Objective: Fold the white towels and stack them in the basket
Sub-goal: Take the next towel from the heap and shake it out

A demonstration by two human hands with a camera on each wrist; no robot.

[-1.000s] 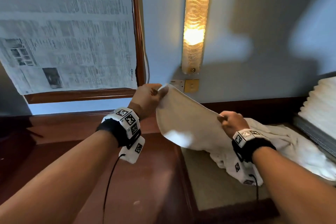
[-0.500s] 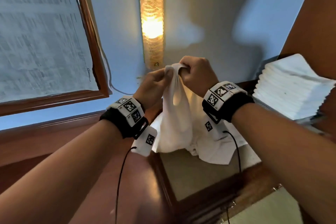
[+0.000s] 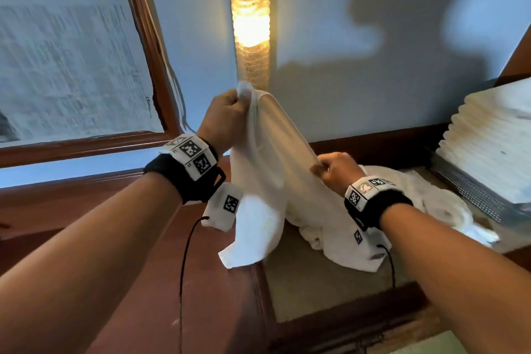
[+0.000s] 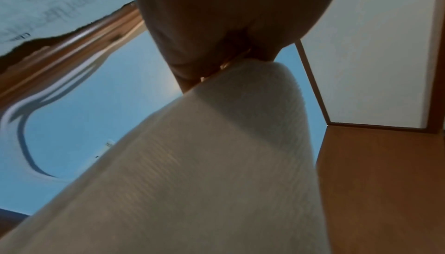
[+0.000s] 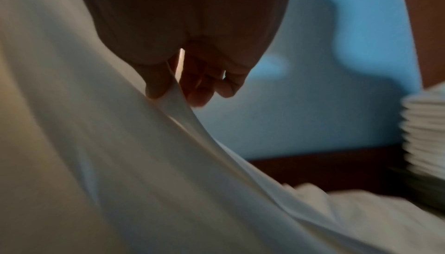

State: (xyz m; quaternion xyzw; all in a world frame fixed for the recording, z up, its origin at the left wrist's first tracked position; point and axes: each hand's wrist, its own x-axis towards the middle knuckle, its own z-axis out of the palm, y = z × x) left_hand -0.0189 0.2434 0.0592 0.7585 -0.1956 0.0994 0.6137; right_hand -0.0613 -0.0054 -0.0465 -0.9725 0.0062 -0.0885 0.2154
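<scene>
Towel (image 3: pixel 267 181) first: a white one hangs in the air between my two hands, above the near edge of the heap of loose towels (image 3: pixel 416 210) that lies on the beige mat (image 3: pixel 321 293). My left hand (image 3: pixel 227 121) has its top corner bunched in a closed fist, raised high above the heap and just in front of the lit wall lamp (image 3: pixel 251 23). From that fist the cloth runs taut, down and toward the heap, to my right hand (image 3: pixel 337 171), which pinches its edge between thumb and fingers (image 5: pixel 156 86); on the right wrist camera the other fingers curl loosely beside the pinch. Below the left hand the rest of the towel drapes free, its lower corner hanging at the heap's left side, over the seam between the mat and the dark wooden top (image 3: pixel 172 282). I cannot tell whether that corner touches the wood.

Right of the heap stands a tall stack of folded white towels (image 3: pixel 494 141) on something with a metal mesh edge (image 3: pixel 465 190); whether that is the basket I cannot say. Behind the heap a dark wooden rail meets a blue wall. Far left of the heap, a wooden frame (image 3: pixel 146 46) holds newspaper sheets (image 3: pixel 63 46), with thin cables hanging along its edge.
</scene>
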